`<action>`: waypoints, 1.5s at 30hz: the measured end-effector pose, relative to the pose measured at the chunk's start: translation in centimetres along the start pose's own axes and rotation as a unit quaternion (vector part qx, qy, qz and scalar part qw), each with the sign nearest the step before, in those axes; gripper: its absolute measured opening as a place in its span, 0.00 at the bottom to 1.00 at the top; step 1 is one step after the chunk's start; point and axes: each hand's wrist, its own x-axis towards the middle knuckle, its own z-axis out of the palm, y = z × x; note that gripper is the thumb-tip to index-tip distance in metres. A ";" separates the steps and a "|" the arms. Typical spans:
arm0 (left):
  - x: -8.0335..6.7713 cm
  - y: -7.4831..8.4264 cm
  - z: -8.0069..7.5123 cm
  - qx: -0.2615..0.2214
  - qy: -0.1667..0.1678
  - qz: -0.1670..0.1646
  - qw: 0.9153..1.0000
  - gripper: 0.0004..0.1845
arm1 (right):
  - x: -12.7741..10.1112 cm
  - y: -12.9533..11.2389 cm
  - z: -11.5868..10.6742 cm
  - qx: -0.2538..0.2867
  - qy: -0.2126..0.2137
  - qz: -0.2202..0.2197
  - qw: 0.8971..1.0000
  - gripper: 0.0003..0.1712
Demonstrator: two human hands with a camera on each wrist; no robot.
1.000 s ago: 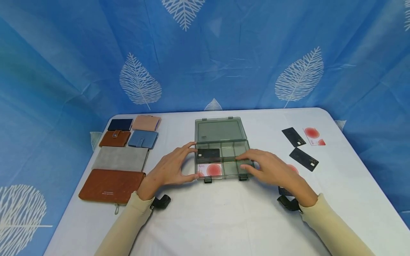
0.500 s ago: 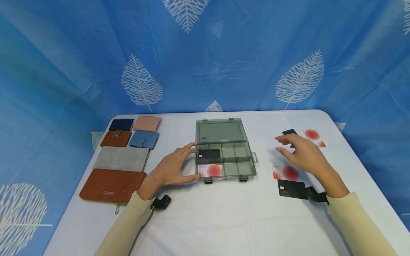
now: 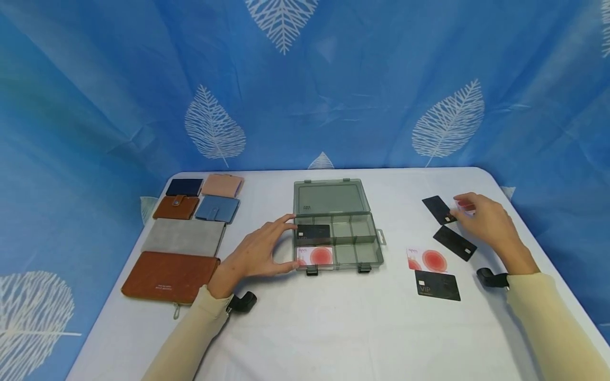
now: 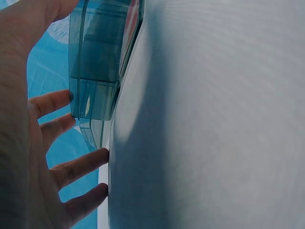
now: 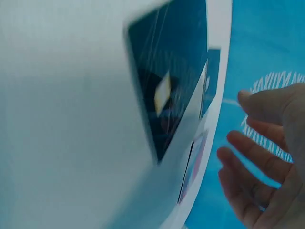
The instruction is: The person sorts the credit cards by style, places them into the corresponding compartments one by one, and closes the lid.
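Note:
My left hand (image 3: 254, 248) rests at the left side of a translucent green compartment box (image 3: 343, 257), thumb and index fingertip touching its left edge. In the left wrist view the fingers are spread, with fingertips at the box wall (image 4: 97, 98). Two cards lie in its left compartments: a black card (image 3: 313, 233) and a white-and-red card (image 3: 315, 256). My right hand (image 3: 488, 222) hovers over loose cards at the right, holding nothing. It partly covers a pink-and-white card (image 3: 466, 207). Beside its fingertips lies a black card (image 3: 436, 208), with a second black card (image 3: 454, 242) nearer.
Nearer on the right lie a white-and-red card (image 3: 431, 260) and a black VIP card (image 3: 437, 286). Several wallets stand in rows on the left, including a brown zip wallet (image 3: 169, 276) and a grey wallet (image 3: 184, 236). The box lid (image 3: 331, 197) lies folded back.
My right hand has left the box's right side and moved right, then further to the loose cards at the back right. The left hand has stayed at the box.

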 end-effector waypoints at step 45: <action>0.0 0.1 0.6 0.006 0.011 -0.005 1.000 0.50 | -0.3 3.3 -0.5 0.027 0.068 0.085 0.994 0.25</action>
